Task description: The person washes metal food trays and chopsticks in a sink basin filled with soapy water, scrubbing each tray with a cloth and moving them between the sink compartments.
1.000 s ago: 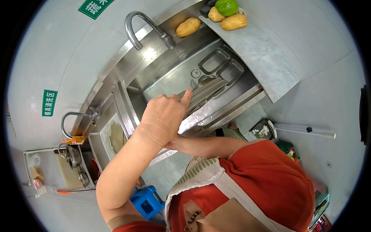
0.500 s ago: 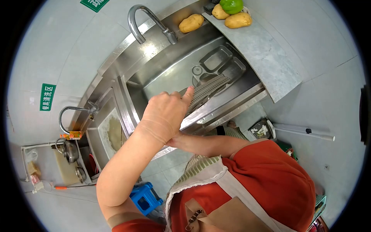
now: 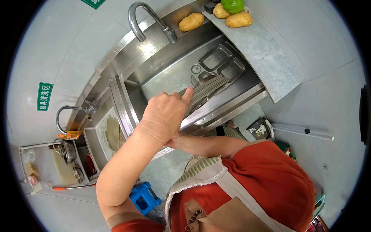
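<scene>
My left hand (image 3: 164,109) is closed around a bundle of long, thin greyish chopsticks (image 3: 210,89), its index finger lying along the top. The bundle slants over the front rim of the steel sink (image 3: 162,73), with its far ends above the basin. My right hand (image 3: 174,140) is tucked under my left wrist, so its fingers are hidden. On the basin floor, beyond the chopstick ends, lie two rectangular metal trays (image 3: 215,58). Close to them are a round drain (image 3: 196,69) and a dark rounded item partly covered by the bundle.
A curved faucet (image 3: 135,23) rises behind the sink. One potato (image 3: 191,22) rests on the back ledge; more potatoes and a green pepper (image 3: 233,5) sit on the grey slab (image 3: 266,58). Left is a second sink (image 3: 101,129). A blue stool (image 3: 144,198) stands below.
My hands and the chopsticks look almost unchanged. The view has shifted very slightly.
</scene>
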Available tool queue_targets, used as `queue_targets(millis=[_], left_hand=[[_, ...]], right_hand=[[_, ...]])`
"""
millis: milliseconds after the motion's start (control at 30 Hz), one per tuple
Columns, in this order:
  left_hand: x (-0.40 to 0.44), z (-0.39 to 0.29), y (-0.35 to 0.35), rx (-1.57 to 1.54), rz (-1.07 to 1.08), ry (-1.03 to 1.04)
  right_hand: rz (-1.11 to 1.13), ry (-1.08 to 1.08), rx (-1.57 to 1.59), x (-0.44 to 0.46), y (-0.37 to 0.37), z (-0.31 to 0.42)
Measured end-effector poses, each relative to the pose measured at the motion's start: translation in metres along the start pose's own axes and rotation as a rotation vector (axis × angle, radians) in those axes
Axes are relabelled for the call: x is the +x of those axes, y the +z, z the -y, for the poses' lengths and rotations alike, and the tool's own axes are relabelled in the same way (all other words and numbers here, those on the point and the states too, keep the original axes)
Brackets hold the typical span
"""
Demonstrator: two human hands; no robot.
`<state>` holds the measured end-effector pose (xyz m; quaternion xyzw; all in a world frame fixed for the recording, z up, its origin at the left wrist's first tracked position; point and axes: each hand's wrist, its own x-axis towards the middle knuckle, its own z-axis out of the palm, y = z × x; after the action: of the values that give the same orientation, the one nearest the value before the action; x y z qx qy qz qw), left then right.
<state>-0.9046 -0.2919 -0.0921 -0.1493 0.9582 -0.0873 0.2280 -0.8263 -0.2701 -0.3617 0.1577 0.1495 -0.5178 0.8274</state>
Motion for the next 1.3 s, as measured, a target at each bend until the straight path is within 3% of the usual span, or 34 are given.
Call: queue_targets(millis=[67,200,267,400,433,467,600,700,1033,1200,1300], left_hand=[[-0.004,0.006,0.004,-0.022,-0.042,0.033],[-0.012,0.007,-0.004,-0.101,0.077,-0.002],[-0.013,0.005,0.011,-0.108,-0.036,0.004],[-0.006,0.003,0.007,-0.144,0.125,0.066],[0.007,-0.005,0.020,-0.236,0.097,-0.024],[0.000,-0.004,0.027,-0.162,0.038,0.022],[0.008,-0.009,0.035,-0.176,0.175,0.013],[-0.016,-0.012,0.030,-0.118,0.068,0.009],[-0.026,-0.018,0.031,-0.128,0.066,0.077],[-0.037,-0.020,0.025,-0.033,-0.046,0.089],[-0.041,-0.014,0.012,-0.124,0.029,0.137]], right_hand=[[0.009,0.000,-0.008,0.001,0.001,0.000],[0.001,0.026,-0.088,-0.002,-0.010,-0.009],[-0.008,0.030,-0.147,-0.007,-0.016,-0.009],[-0.028,0.012,-0.249,-0.020,-0.027,0.003],[-0.029,0.008,-0.273,-0.022,-0.025,0.007],[-0.033,0.016,-0.293,-0.020,-0.025,0.010],[-0.053,0.026,-0.361,-0.024,-0.022,0.012],[-0.071,0.032,-0.386,-0.029,-0.023,0.015],[-0.087,0.068,-0.408,-0.032,-0.029,0.017],[-0.086,0.069,-0.402,-0.037,-0.031,0.021],[-0.076,0.076,-0.386,-0.040,-0.031,0.021]])
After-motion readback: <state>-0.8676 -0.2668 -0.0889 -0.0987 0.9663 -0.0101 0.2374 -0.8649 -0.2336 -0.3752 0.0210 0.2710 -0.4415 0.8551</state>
